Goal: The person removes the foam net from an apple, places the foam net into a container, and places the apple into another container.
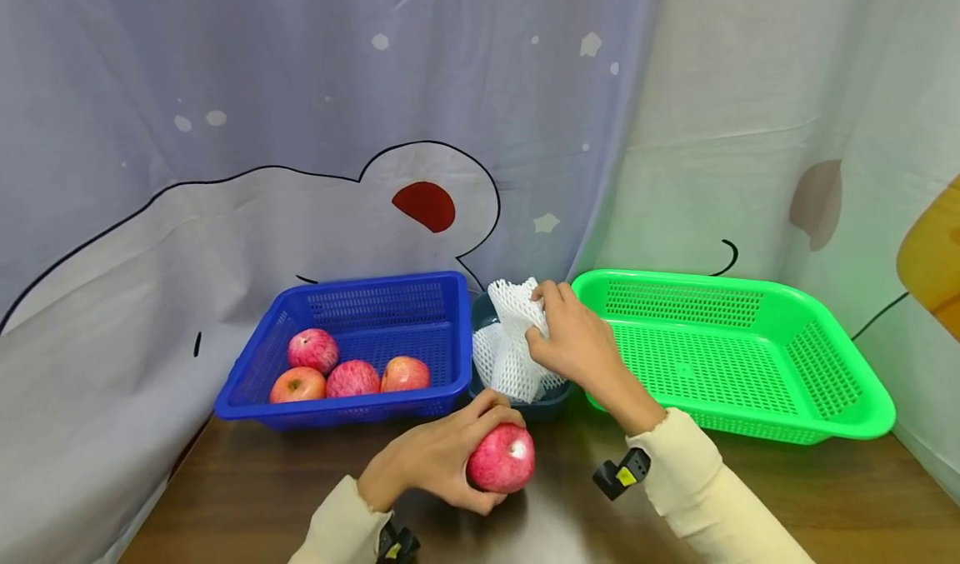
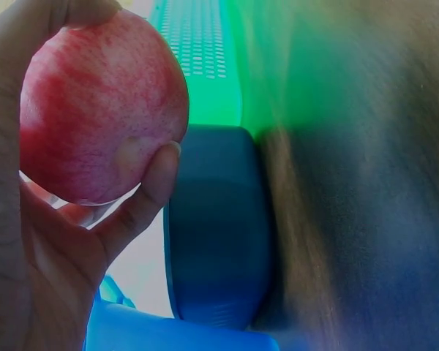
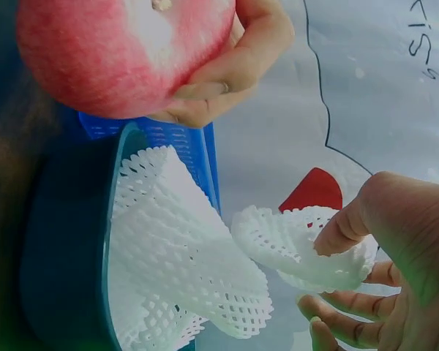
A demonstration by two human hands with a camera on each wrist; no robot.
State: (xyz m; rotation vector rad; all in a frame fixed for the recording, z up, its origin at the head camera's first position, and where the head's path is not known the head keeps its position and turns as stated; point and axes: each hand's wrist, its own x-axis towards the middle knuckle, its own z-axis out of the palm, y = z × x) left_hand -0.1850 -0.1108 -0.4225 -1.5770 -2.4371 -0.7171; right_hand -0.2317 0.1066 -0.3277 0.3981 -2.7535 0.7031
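My left hand point(image 1: 453, 451) grips a red apple point(image 1: 502, 458) above the table, fingers and thumb wrapped about its sides. In the left wrist view the apple point(image 2: 102, 110) fills the upper left, with a fingertip pressed near its hollow. Over the small dark teal basket point(image 1: 551, 406), my right hand point(image 1: 573, 335) pinches a white foam fruit net point(image 1: 517, 306) between thumb and fingers. More white foam nets point(image 3: 183, 241) lie in the basket below and stick out over its rim.
To the left stands a blue basket point(image 1: 457, 331) with several apples point(image 1: 352, 378). A green basket point(image 1: 832, 418) stands to the right. Behind them hangs a printed curtain point(image 1: 300, 72). The brown wooden table point(image 1: 247, 481) lies under everything.
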